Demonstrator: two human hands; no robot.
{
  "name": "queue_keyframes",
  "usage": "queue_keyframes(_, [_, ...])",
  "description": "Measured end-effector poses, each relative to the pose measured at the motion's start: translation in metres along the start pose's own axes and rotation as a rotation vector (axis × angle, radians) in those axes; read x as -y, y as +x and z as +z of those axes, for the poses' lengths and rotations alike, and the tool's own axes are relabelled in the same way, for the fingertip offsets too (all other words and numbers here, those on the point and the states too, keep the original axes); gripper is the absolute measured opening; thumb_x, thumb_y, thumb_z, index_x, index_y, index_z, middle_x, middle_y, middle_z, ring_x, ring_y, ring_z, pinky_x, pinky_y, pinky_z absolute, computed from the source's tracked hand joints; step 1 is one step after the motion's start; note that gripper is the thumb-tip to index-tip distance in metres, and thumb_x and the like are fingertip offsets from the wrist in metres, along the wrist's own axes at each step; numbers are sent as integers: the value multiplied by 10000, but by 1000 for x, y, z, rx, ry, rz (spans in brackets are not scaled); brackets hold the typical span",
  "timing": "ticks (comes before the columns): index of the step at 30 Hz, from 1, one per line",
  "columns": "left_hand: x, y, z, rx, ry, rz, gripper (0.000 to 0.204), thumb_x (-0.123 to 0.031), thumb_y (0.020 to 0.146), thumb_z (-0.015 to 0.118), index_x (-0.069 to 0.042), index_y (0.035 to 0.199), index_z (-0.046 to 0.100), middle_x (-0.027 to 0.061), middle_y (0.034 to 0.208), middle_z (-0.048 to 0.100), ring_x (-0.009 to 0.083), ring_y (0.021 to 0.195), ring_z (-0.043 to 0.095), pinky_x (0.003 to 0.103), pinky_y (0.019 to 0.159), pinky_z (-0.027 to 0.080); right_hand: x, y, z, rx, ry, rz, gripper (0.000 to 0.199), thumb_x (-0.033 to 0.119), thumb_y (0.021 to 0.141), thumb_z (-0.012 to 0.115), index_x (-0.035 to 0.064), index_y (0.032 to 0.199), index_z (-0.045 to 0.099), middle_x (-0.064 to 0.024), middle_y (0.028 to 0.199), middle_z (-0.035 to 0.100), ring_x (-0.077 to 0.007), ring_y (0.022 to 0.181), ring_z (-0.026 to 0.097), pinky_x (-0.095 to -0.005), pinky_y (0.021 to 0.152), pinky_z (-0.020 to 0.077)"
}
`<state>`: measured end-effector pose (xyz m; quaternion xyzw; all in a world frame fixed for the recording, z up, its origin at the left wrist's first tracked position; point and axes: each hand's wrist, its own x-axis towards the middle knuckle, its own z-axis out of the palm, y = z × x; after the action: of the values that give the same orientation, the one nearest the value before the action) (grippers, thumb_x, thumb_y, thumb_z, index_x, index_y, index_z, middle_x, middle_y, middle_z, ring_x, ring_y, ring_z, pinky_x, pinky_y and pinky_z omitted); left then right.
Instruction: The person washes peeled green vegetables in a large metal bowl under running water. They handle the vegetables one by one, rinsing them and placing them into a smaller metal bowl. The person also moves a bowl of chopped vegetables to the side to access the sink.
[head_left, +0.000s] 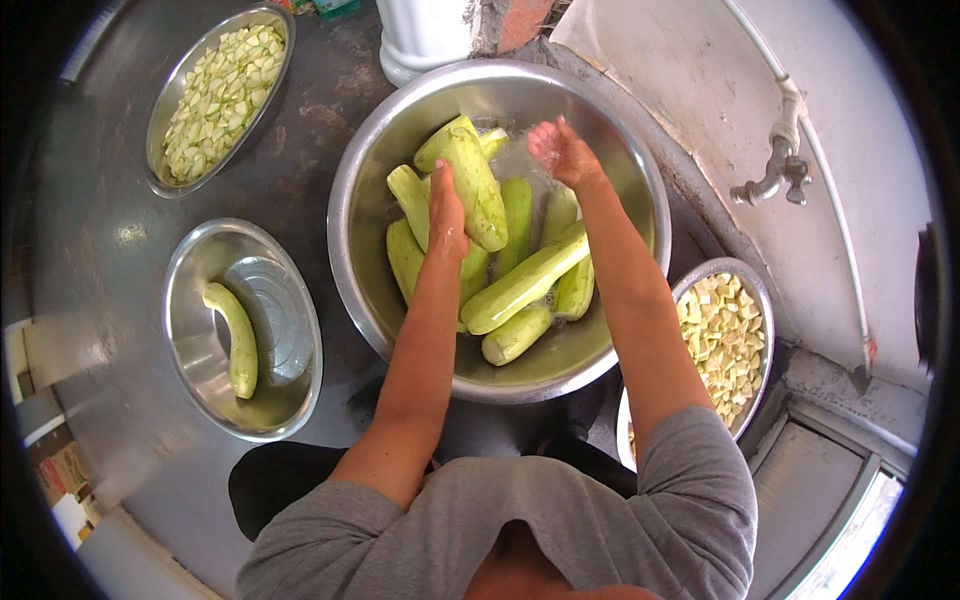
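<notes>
Several long, pale green gourds lie in a large metal basin (345, 215) with water in it. Against my left hand (447, 210) rests a thick gourd (476, 190) on top of the heap; the hand grips its left side, with most fingers hidden behind it. My right hand (565, 152) is over the basin's far right part, wet, palm showing, fingers apart and holding nothing. Below it, another long gourd (525, 280) slants across the pile. A shorter gourd (517, 335) sits at the near side of the basin.
A metal bowl (185, 300) at left contains one curved gourd (238, 340). Chopped pale green pieces (225, 100) fill another bowl at far left. Cut cream pieces (722, 345) fill a bowl by my right arm. A tap (775, 175) juts from the right wall. Behind the basin stands a white container (425, 35).
</notes>
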<state>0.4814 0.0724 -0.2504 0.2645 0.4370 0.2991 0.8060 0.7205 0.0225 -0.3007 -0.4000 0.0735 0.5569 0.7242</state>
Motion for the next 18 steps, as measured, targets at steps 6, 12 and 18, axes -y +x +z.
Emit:
queue_keyframes(6, [-18,-14,24,161,-42,31,657,-521,946,368,-19,1371,363,136,1281,490,235,1127,515,344,956,410,-26,-120,114,98,-1422,-1028,382,319,806,710,21,1043,670,-142,897,683,-223,856,651,-322,781,512])
queue_keyframes(12, [-21,-36,40,199,267,349,585,-460,941,449,-12,1317,455,105,1193,561,176,1023,551,313,876,444,6,-123,133,82,-1147,-420,394,291,838,680,11,1112,644,-96,993,664,-142,831,624,-273,698,536])
queue_keyframes(18, [-20,-35,35,286,252,343,569,-438,938,484,-30,1334,442,96,1198,553,174,1058,524,289,889,415,12,-133,134,144,-1163,-361,395,214,851,630,-23,1166,599,-110,1043,650,-164,908,631,-299,756,554])
